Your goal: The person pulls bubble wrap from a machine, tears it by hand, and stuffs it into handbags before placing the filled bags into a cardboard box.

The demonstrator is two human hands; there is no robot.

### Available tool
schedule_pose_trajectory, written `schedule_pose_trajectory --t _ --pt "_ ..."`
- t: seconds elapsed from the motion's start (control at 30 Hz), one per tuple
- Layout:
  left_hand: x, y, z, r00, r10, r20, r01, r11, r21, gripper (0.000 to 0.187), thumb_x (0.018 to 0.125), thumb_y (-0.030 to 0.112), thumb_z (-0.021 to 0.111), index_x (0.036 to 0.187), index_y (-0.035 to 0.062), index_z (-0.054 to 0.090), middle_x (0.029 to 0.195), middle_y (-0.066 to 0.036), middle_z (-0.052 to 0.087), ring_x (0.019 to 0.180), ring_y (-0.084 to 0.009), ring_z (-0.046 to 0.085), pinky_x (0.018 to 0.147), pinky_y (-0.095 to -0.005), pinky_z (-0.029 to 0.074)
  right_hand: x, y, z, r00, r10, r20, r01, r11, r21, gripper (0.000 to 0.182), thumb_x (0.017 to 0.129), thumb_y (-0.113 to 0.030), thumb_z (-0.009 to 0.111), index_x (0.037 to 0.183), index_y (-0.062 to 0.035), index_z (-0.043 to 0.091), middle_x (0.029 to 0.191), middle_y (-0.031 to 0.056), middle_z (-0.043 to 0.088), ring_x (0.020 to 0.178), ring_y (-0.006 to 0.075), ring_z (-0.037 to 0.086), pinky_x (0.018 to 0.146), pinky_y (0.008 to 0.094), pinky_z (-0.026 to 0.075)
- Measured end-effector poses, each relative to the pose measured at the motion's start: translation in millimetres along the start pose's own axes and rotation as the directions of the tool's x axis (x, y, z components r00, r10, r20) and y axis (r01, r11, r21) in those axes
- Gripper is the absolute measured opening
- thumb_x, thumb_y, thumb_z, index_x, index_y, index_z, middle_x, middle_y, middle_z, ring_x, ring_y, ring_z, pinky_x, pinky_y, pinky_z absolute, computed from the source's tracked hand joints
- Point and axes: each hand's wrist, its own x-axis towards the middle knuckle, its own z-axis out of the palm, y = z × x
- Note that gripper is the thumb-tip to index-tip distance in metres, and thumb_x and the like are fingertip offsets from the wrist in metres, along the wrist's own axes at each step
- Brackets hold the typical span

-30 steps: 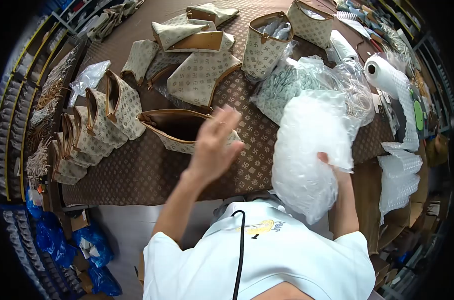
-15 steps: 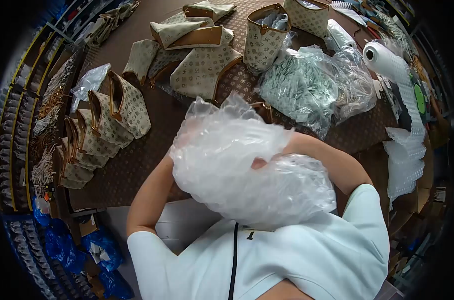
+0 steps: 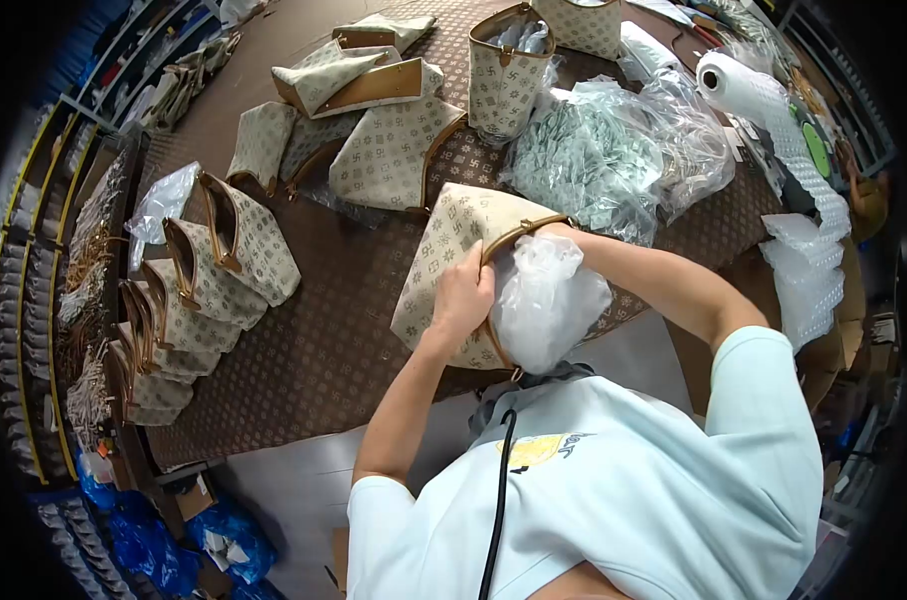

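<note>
A cream patterned handbag (image 3: pixel 439 250) with brown trim lies tilted in front of me, its opening facing my body. My left hand (image 3: pixel 464 297) is closed on the bag's rim at the near side. A bunched wad of clear plastic wrap (image 3: pixel 549 300) bulges from the opening. My right hand (image 3: pixel 562 233) reaches in at the far edge of the opening, by the top of the wad. Its fingers are hidden by the bag and the plastic.
A row of similar handbags (image 3: pixel 249 240) stands at left, with a pile of them (image 3: pixel 389 150) behind. An upright stuffed bag (image 3: pixel 509 85), a clear sack of greenish packing (image 3: pixel 584 150) and a bubble-wrap roll (image 3: pixel 719 78) are on the patterned table (image 3: pixel 304 370).
The plastic wrap, spread large between both hands before, is now bunched in the handbag's opening. My left hand has moved onto the bag's rim. The view has shifted slightly.
</note>
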Motion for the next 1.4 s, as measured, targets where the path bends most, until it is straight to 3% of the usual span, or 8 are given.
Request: schedule_pose_trajectory --t 0.17,0.27,0.4,0.57,0.73,1.13,1.23,1.4 --pt "9.8 -15.7 -27.3 0.997 -0.067 0.025 0.07 0.99 -0.125 0.053 0.087 0.029 0.049 0.129 -0.0019 0.043 0.091 -0.023 0.063 0.084 -0.0354 0.062 0.077 -0.0408 0.047 161.5 104.1 -11.0 0.941 -0.222 0.257 0.092 0.895 0.436 0.035 0.095 -0.015 0.035 0.124 -0.0024 0.05 0.122 0.0101 0.055 0.104 0.0169 0.055 0.092 0.0297 0.044" --pt "-21.7 8.4 -56.3 0.973 0.08 -0.215 -0.083 0.996 -0.009 0.082 0.079 0.048 0.062 0.138 0.0019 0.029 0.117 -0.015 0.055 0.105 -0.0334 0.054 0.088 -0.042 0.042 239.0 76.2 6.8 0.873 -0.458 0.166 -0.043 0.267 0.963 0.04 0.096 -0.02 0.031 0.134 -0.0087 0.042 0.13 0.0039 0.05 0.113 0.0173 0.05 0.102 0.0313 0.035" --pt "-5.8 -10.8 -36.8 0.874 0.217 -0.436 -0.048 0.93 0.365 0.087 0.07 0.042 0.073 0.135 0.0035 0.031 0.118 -0.013 0.053 0.108 -0.0338 0.05 0.092 -0.0428 0.037 59.4 -63.3 39.7 0.999 0.039 -0.035 -0.026 0.952 0.306 0.046 0.094 -0.036 0.04 0.13 -0.0082 0.046 0.129 0.0083 0.051 0.116 0.0222 0.051 0.095 0.0384 0.042" --pt "22.9 -44.9 -77.5 0.899 0.034 -0.437 0.089 0.962 0.257 0.07 0.069 0.036 0.071 0.127 0.0073 0.043 0.112 -0.011 0.057 0.104 -0.0301 0.052 0.09 -0.0417 0.037 -5.3 -68.4 67.3 1.0 0.018 0.009 -0.02 0.903 0.429 0.074 0.085 -0.053 0.052 0.138 -0.0057 0.032 0.138 0.0149 0.038 0.128 0.0245 0.036 0.105 0.0408 0.029" --pt "71.8 -64.4 -92.4 0.92 -0.079 -0.385 0.081 0.997 -0.012 0.066 0.066 0.036 0.073 0.122 0.0087 0.051 0.106 -0.013 0.063 0.098 -0.0308 0.059 0.086 -0.0394 0.046 -25.4 -22.5 82.1 0.669 -0.743 -0.007 0.3 0.279 -0.912 0.116 0.058 -0.045 0.08 0.142 -0.0016 0.013 0.145 0.03 0.008 0.137 0.043 0.004 0.11 0.0498 0.007" --pt "80.2 -88.5 -107.7 1.0 0.023 0.011 -0.019 0.953 -0.303 0.064 0.065 0.027 0.078 0.119 0.0029 0.054 0.113 -0.014 0.06 0.112 -0.0242 0.052 0.093 -0.0354 0.04 63.6 -128.9 26.6 0.585 -0.783 0.212 0.363 0.019 -0.932 0.114 0.05 -0.039 0.083 0.14 -0.0037 0.022 0.139 0.0226 0.031 0.134 0.034 0.024 0.11 0.0423 0.019" --pt "51.0 -82.6 -113.6 0.871 0.056 -0.488 -0.25 0.906 -0.342 0.081 0.064 0.032 0.078 0.131 0.0035 0.041 0.125 -0.014 0.052 0.113 -0.026 0.05 0.095 -0.0377 0.038 62.2 -130.7 31.6 0.768 -0.606 0.206 0.45 0.282 -0.847 0.078 0.054 -0.029 0.08 0.119 -0.0005 0.046 0.109 0.017 0.058 0.104 0.0304 0.055 0.091 0.0373 0.044" --pt "-8.3 -82.2 -129.3 0.85 -0.485 -0.208 0.499 0.867 0.018 0.069 0.069 0.04 0.067 0.129 0.0117 0.046 0.09 -0.011 0.063 0.088 -0.0275 0.06 0.081 -0.0397 0.046 55.2 -124.6 26.0 0.679 -0.698 0.228 0.537 0.261 -0.802 0.076 0.059 -0.029 0.077 0.124 -0.0033 0.045 0.114 0.0153 0.056 0.108 0.03 0.054 0.094 0.0365 0.043"
